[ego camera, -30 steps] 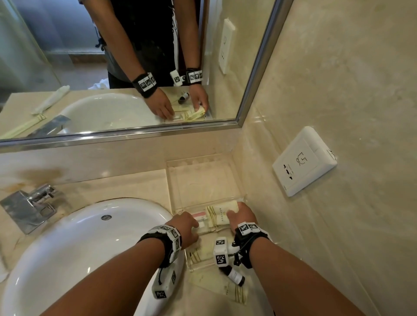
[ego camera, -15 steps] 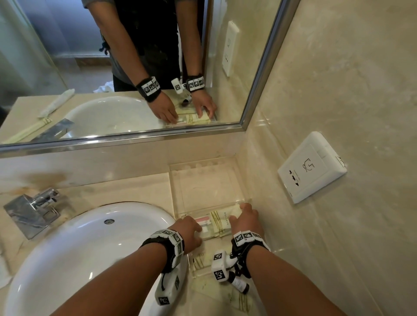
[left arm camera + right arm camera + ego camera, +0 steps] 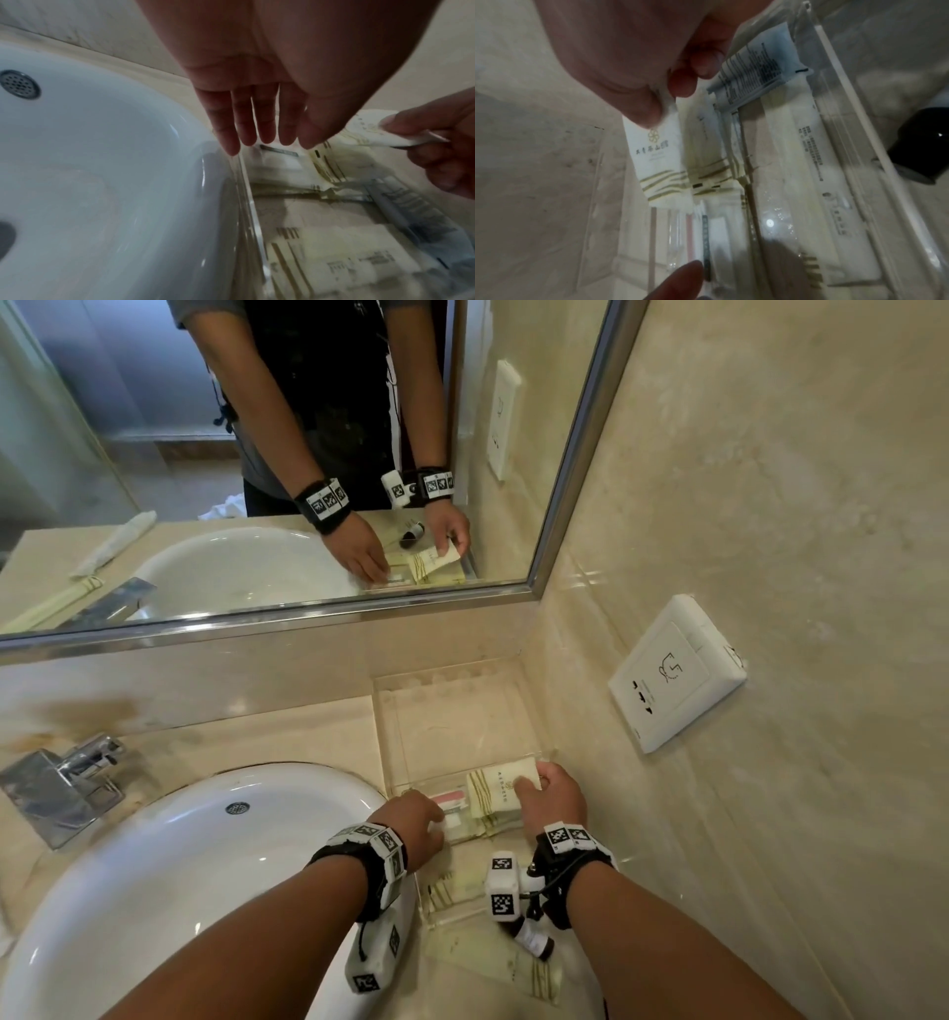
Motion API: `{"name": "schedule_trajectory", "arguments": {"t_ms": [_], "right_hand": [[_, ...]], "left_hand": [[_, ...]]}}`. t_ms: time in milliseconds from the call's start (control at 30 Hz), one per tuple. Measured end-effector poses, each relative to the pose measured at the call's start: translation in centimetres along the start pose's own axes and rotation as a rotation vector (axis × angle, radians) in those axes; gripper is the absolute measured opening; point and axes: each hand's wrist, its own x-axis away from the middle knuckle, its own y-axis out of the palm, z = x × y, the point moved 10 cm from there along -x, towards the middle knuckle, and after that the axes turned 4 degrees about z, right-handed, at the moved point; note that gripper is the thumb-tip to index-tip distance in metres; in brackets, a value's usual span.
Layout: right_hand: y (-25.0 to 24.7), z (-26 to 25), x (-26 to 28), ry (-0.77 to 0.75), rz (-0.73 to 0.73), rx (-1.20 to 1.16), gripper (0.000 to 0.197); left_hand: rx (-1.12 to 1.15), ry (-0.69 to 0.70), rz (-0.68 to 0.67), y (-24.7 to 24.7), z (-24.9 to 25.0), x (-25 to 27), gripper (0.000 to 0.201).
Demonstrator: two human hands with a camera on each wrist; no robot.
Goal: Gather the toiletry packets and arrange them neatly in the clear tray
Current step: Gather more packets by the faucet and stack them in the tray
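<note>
Lower centre of the head view: a loose packet (image 3: pixel 518 973) and a small dark bottle (image 3: pixel 534 942) are lying on the surface (image 3: pixel 287 737), outside the clear tray (image 3: pixel 390 711). Above them, the left hand (image 3: pixel 416 819) is resting with its grip relaxed and fingers straight on the white sachet (image 3: pixel 454 821), apparently steadying the row. The right hand (image 3: pixel 552 796) is pinching the gold-striped packet (image 3: pixel 500 791) by one end, tilted, probably to seat it against its neighbours. The tray's far compartment, middle of the frame, is standing unfilled before the mirror (image 3: pixel 308 454).
</note>
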Motion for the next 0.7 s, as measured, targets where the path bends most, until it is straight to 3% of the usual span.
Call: {"name": "schedule_trajectory", "arguments": {"t_ms": [133,233,433,567,700], "right_hand": [[1.1,-0.6,0.9,-0.007,-0.049,-0.044,0.024],[3.7,-0.9,1.8,-0.003,-0.152,-0.005,0.033],[8.0,-0.7,3.7,0.002,-0.3,0.143,0.051],[7.5,-1.4,4.0,-0.078,-0.255,0.315,0.054],[6.0,-2.7,5.0,-0.238,-0.208,0.432,0.055]], "left_hand": [[0.001,-0.022,0.08,-1.9,-0.3,0.2,0.022],[0.02,-0.055,0.099,-2.5,-1.2,0.5,0.013],[0.071,0.031,0.142,-2.0,-1.2,1.0,0.026],[0.008,0.135,0.086,-0.6,0.0,1.1,0.032],[-0.1,0.124,0.003,0.8,0.4,1.3,0.04]]}}
